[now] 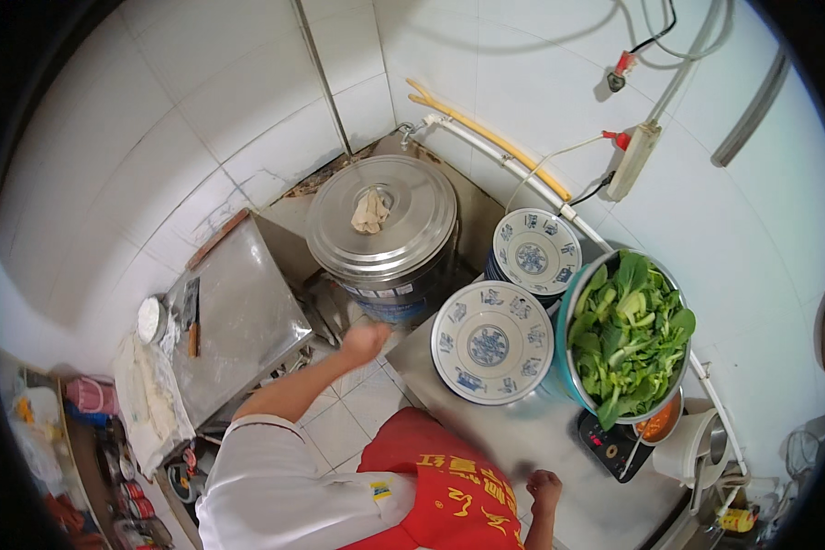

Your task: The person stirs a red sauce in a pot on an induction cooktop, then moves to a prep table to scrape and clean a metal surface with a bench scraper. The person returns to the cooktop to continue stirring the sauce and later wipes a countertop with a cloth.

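Observation:
My left hand [366, 342] is curled into a blurred fist above the tiled floor [357, 409], between two worktops. Ahead of it stands a large lidded metal pot [402, 206], with a cloth [370, 212] around the lid's knob. My right hand [544, 487] hangs with bent fingers over the near part of the steel table [471, 430]; nothing shows in it. On that table, a blue-and-white bowl [491, 344] sits in front of a stack of similar bowls [535, 251]. Beside them, leafy greens [629, 330] fill a large metal-rimmed basin [565, 357].
An induction cooker [608, 447] and a pan of red-orange food [660, 421] stand right of the basin, near a white bucket [680, 454]. On the left steel worktop [240, 316] lie a cleaver [192, 316], a bowl of white powder [152, 320] and dough under plastic [155, 399]. A power strip [634, 161] hangs on the wall.

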